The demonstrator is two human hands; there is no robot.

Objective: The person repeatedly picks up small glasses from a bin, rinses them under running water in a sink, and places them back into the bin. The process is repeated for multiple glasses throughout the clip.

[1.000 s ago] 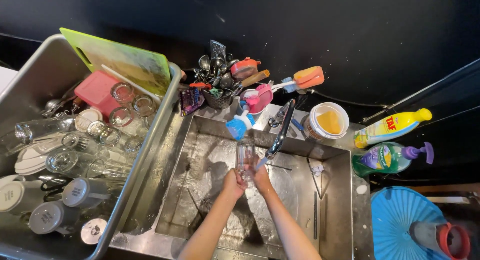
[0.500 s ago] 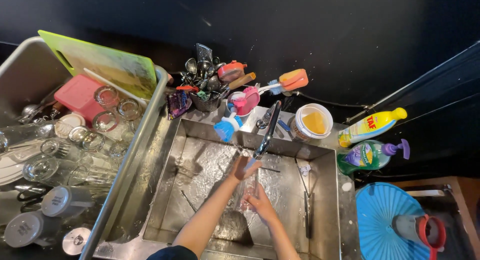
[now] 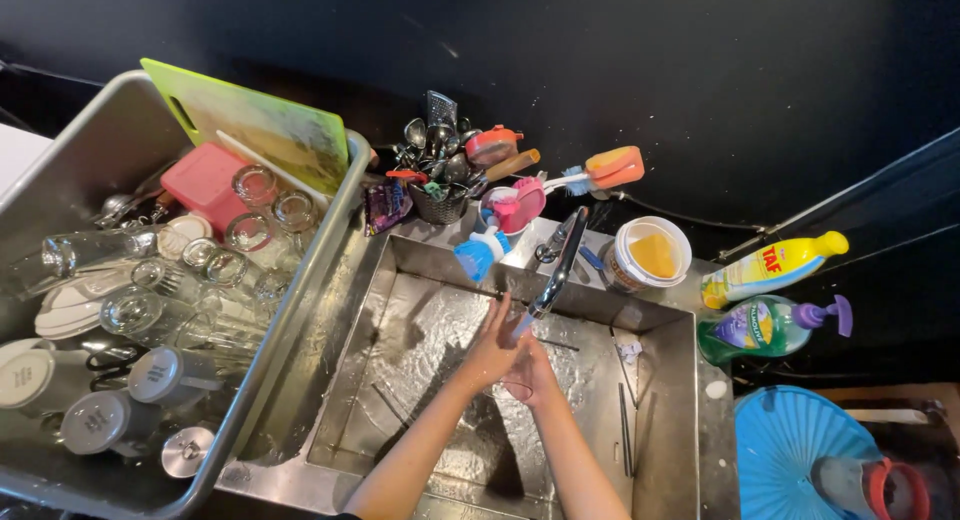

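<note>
Both my hands are together over the steel sink (image 3: 400, 280), just under the spout of the faucet (image 3: 558, 265). My right hand (image 3: 538, 372) grips a clear glass (image 3: 518, 389), which is mostly hidden by the fingers. My left hand (image 3: 493, 348) lies against the glass from the left, its fingers pointing up toward the spout. The sink's floor is wet and shiny around them.
Left of the sink, a steel drying tub (image 3: 300, 310) holds several glasses, cups, a pink box and a green cutting board (image 3: 255, 125). Behind the sink are a utensil holder (image 3: 440, 195), brushes, a white tub (image 3: 650, 252) and two soap bottles (image 3: 770, 265). A blue lid (image 3: 790, 450) lies at the right.
My left hand came down from the faucet and closed in on the glass in my right hand. The hands now sit a little farther right in the sink.
</note>
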